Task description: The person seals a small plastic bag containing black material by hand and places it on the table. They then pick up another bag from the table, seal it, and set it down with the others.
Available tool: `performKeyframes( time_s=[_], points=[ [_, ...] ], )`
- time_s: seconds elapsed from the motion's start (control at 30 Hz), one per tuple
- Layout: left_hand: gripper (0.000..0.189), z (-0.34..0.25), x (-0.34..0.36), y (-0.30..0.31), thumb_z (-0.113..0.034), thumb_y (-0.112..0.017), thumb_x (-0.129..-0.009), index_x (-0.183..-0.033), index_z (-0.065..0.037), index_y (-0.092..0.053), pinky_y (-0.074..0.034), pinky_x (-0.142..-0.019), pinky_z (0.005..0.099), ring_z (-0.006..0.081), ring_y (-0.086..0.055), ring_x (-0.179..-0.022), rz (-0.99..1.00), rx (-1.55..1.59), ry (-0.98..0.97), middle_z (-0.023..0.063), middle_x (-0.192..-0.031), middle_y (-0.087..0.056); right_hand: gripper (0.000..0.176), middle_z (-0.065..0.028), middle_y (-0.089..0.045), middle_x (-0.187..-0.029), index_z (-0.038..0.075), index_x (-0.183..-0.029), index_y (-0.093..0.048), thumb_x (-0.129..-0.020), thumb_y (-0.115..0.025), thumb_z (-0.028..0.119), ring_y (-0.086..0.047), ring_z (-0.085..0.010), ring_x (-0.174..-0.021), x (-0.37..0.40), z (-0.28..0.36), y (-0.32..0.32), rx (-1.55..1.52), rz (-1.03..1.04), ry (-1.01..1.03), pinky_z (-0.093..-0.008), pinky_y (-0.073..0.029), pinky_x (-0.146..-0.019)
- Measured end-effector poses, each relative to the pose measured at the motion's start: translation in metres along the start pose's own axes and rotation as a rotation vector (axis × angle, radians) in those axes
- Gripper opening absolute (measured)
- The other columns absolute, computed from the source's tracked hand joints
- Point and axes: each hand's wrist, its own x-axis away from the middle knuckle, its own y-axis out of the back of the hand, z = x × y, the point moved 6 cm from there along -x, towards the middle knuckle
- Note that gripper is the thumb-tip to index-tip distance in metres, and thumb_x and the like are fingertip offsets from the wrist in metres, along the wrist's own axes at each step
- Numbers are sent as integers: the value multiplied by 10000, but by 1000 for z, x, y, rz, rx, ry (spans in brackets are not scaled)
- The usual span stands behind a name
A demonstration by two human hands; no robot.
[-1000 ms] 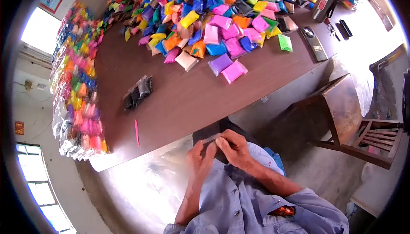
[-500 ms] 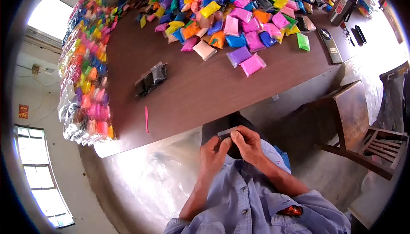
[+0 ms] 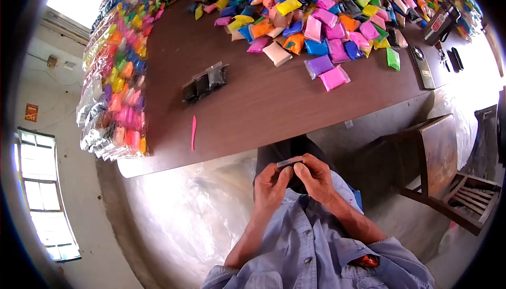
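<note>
My left hand [image 3: 272, 184] and my right hand [image 3: 316, 178] are held close together over my lap, below the table's front edge. Both pinch a small packet [image 3: 289, 161] with a clear, pale top edge; its lower part is dark and mostly hidden by my thumbs and fingers. On the brown table [image 3: 253, 104], ahead and to the left, lie a few black packets [image 3: 205, 84] side by side. Nearer the edge is a thin pink tool [image 3: 193, 133].
Many colourful packets [image 3: 316, 25] are heaped at the table's back. Bagged packets [image 3: 118, 88] line the left side. A flask [image 3: 441, 23], a phone-like object [image 3: 422, 67] and a black item [image 3: 456, 58] lie right. A wooden chair [image 3: 441, 157] stands right.
The view has shifted, so the table's contents appear further right and slightly higher. My hands still hold the packet, with my thumbs now nearer each other and its clear edge more visible.
</note>
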Motion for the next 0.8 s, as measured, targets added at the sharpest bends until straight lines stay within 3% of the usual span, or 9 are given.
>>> performKeyframes(
  time_s=[0.17,0.3,0.4,0.47,0.57,0.67,0.8],
  points=[
    [235,-5,2,-1,-220,-725,-1033,-954,-19,-634,-361,-618,213,17,-455,-754,-32,5,125,-66,-846,-553,175,-50,-670,-918,-2,-1096,-756,-1052,-650,131,-600,-127,-816,-3,0,-4,110,8,69,-273,-470,-702],
    [287,-5,2,7,-259,-743,-1021,-920,-12,-637,-368,-589,232,31,-454,-717,8,-19,100,-64,-793,-550,190,-40,-664,-910,0,-1091,-755,-1057,-656,159,-589,-116,-810,-7,8,-8,202,-3,91,-269,-466,-700],
    [324,-6,-3,15,-262,-736,-1025,-867,-2,-622,-365,-556,253,44,-447,-680,-33,-123,-31,-56,-737,-546,234,-1,-680,-929,-4,-1106,-751,-1086,-611,182,-593,-74,-867,-14,9,-16,98,30,-17,-256,-494,-768],
    [362,-12,-5,18,-273,-736,-1026,-834,3,-601,-362,-549,256,49,-447,-674,-92,-215,-166,-45,-715,-545,218,14,-628,-881,-3,-1095,-741,-1076,-638,189,-546,-71,-807,-18,9,-21,20,58,-33,-253,-458,-697],
    [377,-6,-6,21,-285,-745,-1019,-824,-4,-587,-372,-554,254,49,-453,-677,-93,-176,-141,-40,-716,-543,236,29,-607,-860,1,-1108,-735,-1084,-627,210,-529,-62,-804,-21,7,-23,-38,112,-142,-244,-451,-698],
    [346,-3,-9,21,-292,-754,-1012,-880,1,-626,-388,-563,255,52,-459,-681,-56,-160,46,-36,-717,-538,235,31,-598,-845,13,-1103,-733,-1085,-628,222,-517,-61,-789,-25,10,-16,96,104,-87,-246,-447,-676],
    [328,-9,-15,7,-298,-759,-1006,-964,13,-667,-434,-598,257,53,-510,-714,-43,-6,54,-14,-752,-596,218,32,-588,-843,16,-1087,-728,-1079,-638,214,-504,-58,-772,-30,5,-12,159,10,9,-255,-442,-645]
  ],
)
